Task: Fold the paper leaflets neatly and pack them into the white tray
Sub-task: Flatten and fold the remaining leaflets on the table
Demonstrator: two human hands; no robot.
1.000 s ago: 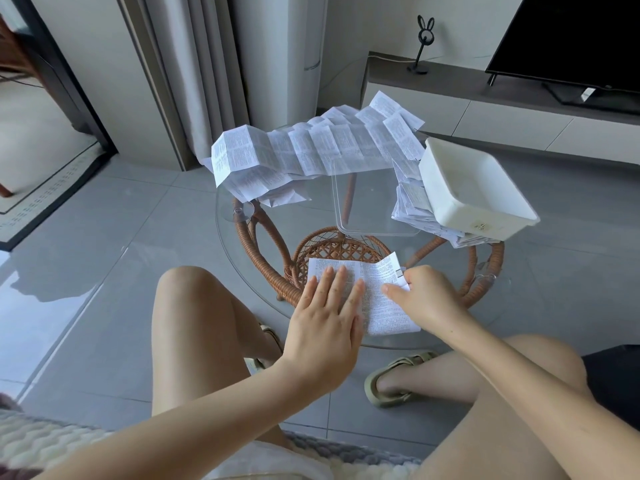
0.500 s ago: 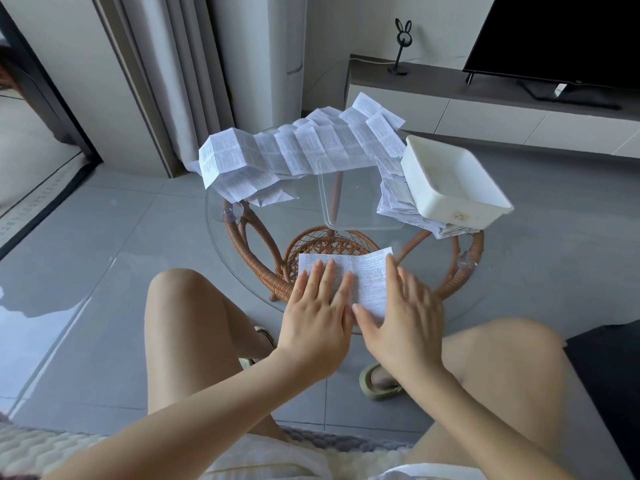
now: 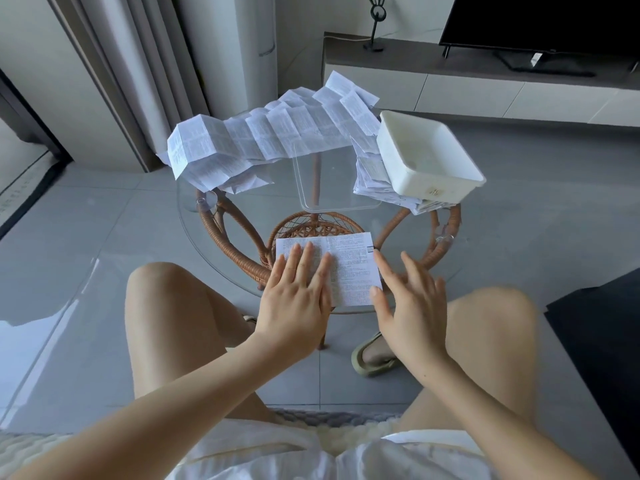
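A folded printed leaflet (image 3: 349,268) lies flat at the near edge of the round glass table (image 3: 242,278). My left hand (image 3: 298,299) presses flat on its left half, fingers straight. My right hand (image 3: 408,303) has straight, spread fingers just right of the leaflet, its thumb touching the leaflet's lower right corner. The empty white tray (image 3: 429,157) stands tilted on a stack of leaflets (image 3: 374,181) at the table's right. A long pile of unfolded leaflets (image 3: 270,136) spreads across the table's far side.
A clear plastic lid or sheet (image 3: 332,178) lies mid-table. Under the glass is a rattan frame (image 3: 235,233). My bare knees flank the near edge. A TV cabinet (image 3: 485,81) stands behind, curtains at the back left.
The right hand folded the leaflet's right flap over, smoothed it, then slid off to the right side. The left hand stayed pressed on the left half.
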